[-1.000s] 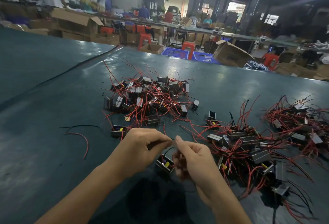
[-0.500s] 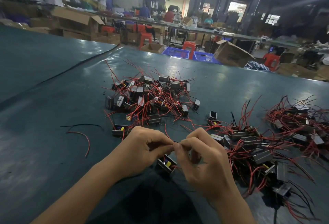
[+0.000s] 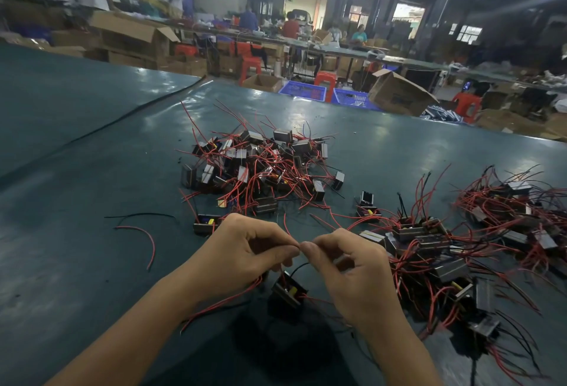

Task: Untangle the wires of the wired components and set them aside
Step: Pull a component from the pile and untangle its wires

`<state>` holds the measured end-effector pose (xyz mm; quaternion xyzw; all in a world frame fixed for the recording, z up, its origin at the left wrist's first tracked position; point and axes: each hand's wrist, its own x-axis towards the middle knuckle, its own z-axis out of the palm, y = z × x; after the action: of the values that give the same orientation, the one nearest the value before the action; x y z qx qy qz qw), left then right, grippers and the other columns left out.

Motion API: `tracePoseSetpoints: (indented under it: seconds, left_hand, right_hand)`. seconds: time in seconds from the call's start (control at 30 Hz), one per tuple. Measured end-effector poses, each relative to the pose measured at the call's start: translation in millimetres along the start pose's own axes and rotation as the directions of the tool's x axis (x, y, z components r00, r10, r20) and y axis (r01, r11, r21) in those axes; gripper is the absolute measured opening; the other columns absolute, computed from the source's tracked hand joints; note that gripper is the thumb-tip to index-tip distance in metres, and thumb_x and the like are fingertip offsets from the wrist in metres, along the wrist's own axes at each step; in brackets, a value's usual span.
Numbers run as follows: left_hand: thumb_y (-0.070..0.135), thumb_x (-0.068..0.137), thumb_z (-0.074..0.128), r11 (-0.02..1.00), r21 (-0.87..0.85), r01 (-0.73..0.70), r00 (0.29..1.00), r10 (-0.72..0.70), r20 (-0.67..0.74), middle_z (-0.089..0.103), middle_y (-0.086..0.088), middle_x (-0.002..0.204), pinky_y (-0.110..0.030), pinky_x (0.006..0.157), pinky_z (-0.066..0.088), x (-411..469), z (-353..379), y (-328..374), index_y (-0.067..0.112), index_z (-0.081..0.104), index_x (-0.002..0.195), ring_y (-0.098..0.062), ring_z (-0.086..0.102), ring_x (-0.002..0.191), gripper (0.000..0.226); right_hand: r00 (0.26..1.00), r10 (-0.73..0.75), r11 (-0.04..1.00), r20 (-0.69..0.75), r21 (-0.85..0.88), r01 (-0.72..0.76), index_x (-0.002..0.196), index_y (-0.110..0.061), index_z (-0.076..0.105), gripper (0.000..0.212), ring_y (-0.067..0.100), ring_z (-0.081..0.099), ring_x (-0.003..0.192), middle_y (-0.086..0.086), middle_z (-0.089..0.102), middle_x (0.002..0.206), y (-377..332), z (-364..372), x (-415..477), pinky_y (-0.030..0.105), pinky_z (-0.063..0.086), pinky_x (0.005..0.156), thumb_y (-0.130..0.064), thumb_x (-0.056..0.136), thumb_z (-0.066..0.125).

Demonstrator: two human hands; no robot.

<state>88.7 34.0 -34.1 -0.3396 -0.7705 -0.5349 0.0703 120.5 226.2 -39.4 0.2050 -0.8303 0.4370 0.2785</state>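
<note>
My left hand [image 3: 242, 250] and my right hand [image 3: 349, 272] meet fingertip to fingertip above the dark green table [image 3: 92, 232], both pinching thin wires of one small wired component [image 3: 288, 292]. That black block with a yellow part hangs just below the fingers, with red leads trailing left under my left wrist and a black lead looping up to my right hand. A heap of similar components with red wires [image 3: 260, 167] lies beyond the hands. A larger tangled mass [image 3: 445, 250] spreads to the right.
One lone component [image 3: 205, 223] sits left of my left hand, and two more [image 3: 367, 205] lie between the piles. A loose red wire [image 3: 144, 238] and a black wire [image 3: 138, 216] rest at the left. Cardboard boxes and blue crates stand past the table's far edge.
My right hand has rolled over from thumb-up to knuckles-up, and both hands have risen slightly. The component now hangs lower between them, with its red leads pulled out to the left.
</note>
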Motion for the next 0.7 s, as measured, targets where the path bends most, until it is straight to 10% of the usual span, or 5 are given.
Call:
tracePoseSetpoints:
  seconds: [0.13,0.23,0.3,0.47,0.7]
  left_hand:
    - [0.023,0.083,0.071,0.979,0.162,-0.127,0.99,0.135,-0.035,0.073,0.011,0.077,-0.019,0.065,0.054,1,-1,1,0.017,0.077,0.091,-0.004,0.069,0.07,0.011]
    - [0.019,0.084,0.073,0.918,0.321,-0.235,0.967,0.255,-0.023,0.073,0.005,0.079,-0.015,0.066,0.051,2,1,2,0.008,0.077,0.09,-0.001,0.066,0.069,0.013]
    - [0.019,0.084,0.072,0.909,0.338,-0.243,0.963,0.269,-0.033,0.073,0.003,0.079,-0.017,0.065,0.052,3,2,2,0.007,0.077,0.089,-0.003,0.066,0.069,0.014]
    - [0.02,0.084,0.071,0.989,0.12,-0.087,0.98,0.106,-0.167,0.072,0.01,0.072,-0.017,0.06,0.052,3,1,2,0.015,0.077,0.088,-0.005,0.067,0.063,0.009]
    - [0.008,0.085,0.072,0.998,0.057,-0.035,0.996,0.04,-0.082,0.074,0.002,0.073,-0.021,0.061,0.055,2,5,0,0.008,0.077,0.089,-0.012,0.07,0.065,0.007]
  right_hand:
    - [0.952,0.301,0.942,0.049,0.139,-0.305,0.065,-0.017,0.069,0.023,0.005,0.053,0.048,0.002,0.06,0.056,-12,6,-1,0.019,0.041,0.046,-0.02,0.088,0.07]
    - [0.655,0.699,0.477,0.287,0.496,-0.726,0.058,-0.012,0.064,0.032,0.009,0.047,0.038,0.004,0.052,0.051,-21,10,1,0.02,0.035,0.035,-0.017,0.09,0.067]
    - [0.569,0.709,0.312,0.417,0.537,-0.784,0.055,-0.016,0.067,0.036,0.009,0.05,0.041,0.0,0.055,0.054,-23,9,2,0.019,0.035,0.037,-0.024,0.09,0.065]
    - [0.965,0.261,0.933,-0.007,0.257,-0.251,0.077,-0.022,0.075,0.008,0.012,0.066,0.061,-0.005,0.07,0.072,-13,6,0,0.019,0.048,0.053,-0.023,0.084,0.074]
    - [0.995,-0.08,0.993,-0.058,0.083,0.085,0.088,-0.011,0.076,0.015,0.005,0.062,0.074,-0.008,0.066,0.085,-8,4,0,0.01,0.044,0.062,-0.025,0.086,0.072]
